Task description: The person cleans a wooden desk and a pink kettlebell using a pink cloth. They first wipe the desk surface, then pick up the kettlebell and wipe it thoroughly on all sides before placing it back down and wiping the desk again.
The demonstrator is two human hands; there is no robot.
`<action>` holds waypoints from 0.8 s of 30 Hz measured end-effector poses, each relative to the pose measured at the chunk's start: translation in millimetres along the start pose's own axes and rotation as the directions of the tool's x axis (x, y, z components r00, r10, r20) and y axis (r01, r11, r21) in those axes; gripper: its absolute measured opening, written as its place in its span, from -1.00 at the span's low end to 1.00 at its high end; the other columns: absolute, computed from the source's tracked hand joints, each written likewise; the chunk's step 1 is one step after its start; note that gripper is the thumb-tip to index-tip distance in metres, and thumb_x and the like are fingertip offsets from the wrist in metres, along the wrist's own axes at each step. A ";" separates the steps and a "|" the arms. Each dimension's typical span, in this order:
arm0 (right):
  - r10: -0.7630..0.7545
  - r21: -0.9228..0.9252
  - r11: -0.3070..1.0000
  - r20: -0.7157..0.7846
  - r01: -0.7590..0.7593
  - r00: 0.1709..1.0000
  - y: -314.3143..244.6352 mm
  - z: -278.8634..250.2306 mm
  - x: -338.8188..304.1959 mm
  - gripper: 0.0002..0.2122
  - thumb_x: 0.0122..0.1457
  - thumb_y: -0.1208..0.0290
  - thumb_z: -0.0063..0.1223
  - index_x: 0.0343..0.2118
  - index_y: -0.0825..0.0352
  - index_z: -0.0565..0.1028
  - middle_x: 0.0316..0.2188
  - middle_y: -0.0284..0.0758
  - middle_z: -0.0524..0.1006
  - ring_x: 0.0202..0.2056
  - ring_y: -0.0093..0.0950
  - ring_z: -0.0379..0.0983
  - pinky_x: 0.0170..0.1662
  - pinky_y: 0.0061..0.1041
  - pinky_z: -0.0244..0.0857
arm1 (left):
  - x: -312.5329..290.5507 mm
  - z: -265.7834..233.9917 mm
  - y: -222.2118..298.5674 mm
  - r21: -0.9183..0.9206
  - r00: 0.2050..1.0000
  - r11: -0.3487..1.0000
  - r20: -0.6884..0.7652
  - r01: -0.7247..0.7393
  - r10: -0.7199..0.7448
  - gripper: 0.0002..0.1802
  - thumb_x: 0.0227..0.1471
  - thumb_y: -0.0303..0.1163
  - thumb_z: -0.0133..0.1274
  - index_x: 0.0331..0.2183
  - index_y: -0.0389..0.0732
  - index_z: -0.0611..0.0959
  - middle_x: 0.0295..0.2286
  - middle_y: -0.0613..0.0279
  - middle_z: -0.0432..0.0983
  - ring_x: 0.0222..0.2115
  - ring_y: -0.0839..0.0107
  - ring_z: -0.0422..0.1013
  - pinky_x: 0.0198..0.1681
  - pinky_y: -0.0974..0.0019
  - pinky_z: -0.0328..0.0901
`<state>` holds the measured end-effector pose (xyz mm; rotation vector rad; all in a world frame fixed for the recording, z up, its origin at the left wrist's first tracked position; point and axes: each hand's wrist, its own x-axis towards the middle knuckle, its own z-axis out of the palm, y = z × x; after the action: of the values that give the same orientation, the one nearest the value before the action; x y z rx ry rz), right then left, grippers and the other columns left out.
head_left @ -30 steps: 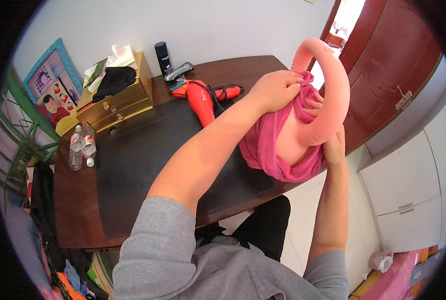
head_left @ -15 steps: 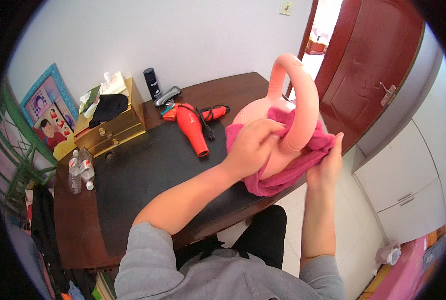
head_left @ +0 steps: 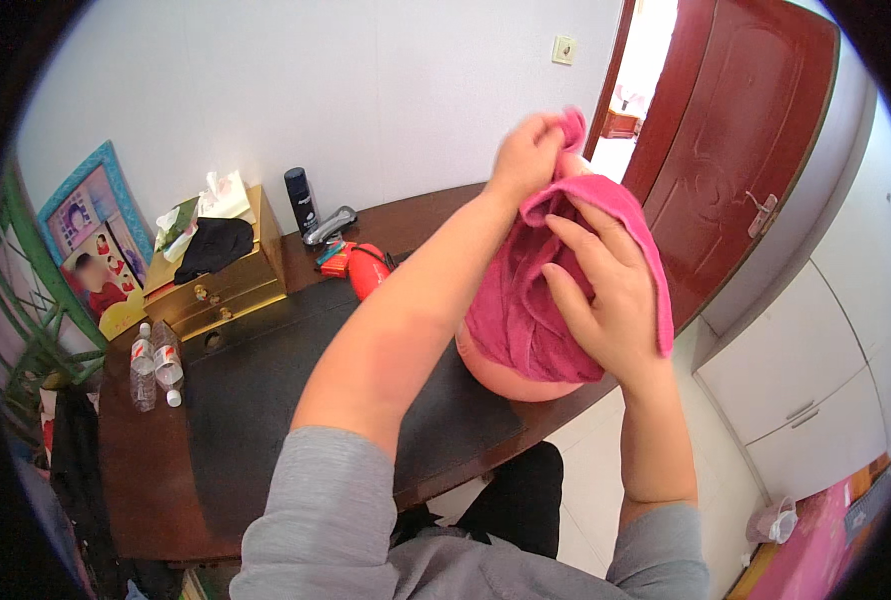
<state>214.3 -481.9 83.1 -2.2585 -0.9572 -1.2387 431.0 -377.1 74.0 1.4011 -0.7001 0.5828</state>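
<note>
Dark brown wooden counter [head_left: 146, 475] has, at its right edge, a pink rounded object [head_left: 511, 382] beneath a magenta cloth towel [head_left: 506, 335] running lengthwise away from the wearer, left hand [head_left: 528, 158] gripping its far end, nearer right hand [head_left: 616, 300] spread against its folds.

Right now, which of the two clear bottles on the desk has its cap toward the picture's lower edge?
The right bottle: its white cap is at the lower end, while the left bottle has its cap at the upper end.

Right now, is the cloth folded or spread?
Spread loosely, not neatly folded: the cloth drapes in creases over the pink object, under the right hand.
</note>
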 end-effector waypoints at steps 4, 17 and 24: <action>0.137 0.014 0.990 0.067 -0.139 0.988 16.2 -8.6 7.7 -0.66 0.11 0.48 0.21 -0.02 0.42 0.57 0.16 0.11 0.43 0.17 0.04 0.40 0.22 -0.17 0.29 | -1.8 17.4 -38.9 -0.222 0.964 0.956 0.222 0.194 -0.145 -0.61 0.29 -0.18 -0.12 -0.20 -0.28 0.67 -0.26 0.11 0.63 -0.23 0.32 0.51 -0.07 0.22 0.38; 0.444 0.121 0.880 0.129 -0.459 0.887 37.1 -4.5 30.8 -0.59 0.18 0.41 -0.04 0.08 0.44 0.50 0.18 0.11 0.41 0.19 0.07 0.36 0.25 -0.20 0.27 | 18.9 15.5 -32.2 0.312 0.881 0.937 0.473 -0.157 -0.010 -0.77 0.21 -0.28 -0.02 -0.30 -0.23 0.62 -0.33 0.17 0.58 -0.34 0.35 0.48 -0.23 0.22 0.40; 0.340 0.068 0.940 -0.296 -0.335 0.893 -10.9 22.9 -30.5 -0.48 0.12 0.51 0.16 0.20 0.39 0.44 0.24 0.22 0.31 0.17 0.13 0.37 0.20 -0.12 0.30 | -14.4 8.0 23.4 -0.077 0.935 0.986 0.315 -0.149 0.166 -0.55 0.29 -0.27 -0.20 -0.36 -0.31 0.72 -0.32 0.13 0.61 -0.28 0.37 0.46 -0.06 0.29 0.33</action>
<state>208.3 -471.7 45.3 -2.0290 -0.4342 -1.3561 403.4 -382.3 79.4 1.4141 -1.0891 0.4608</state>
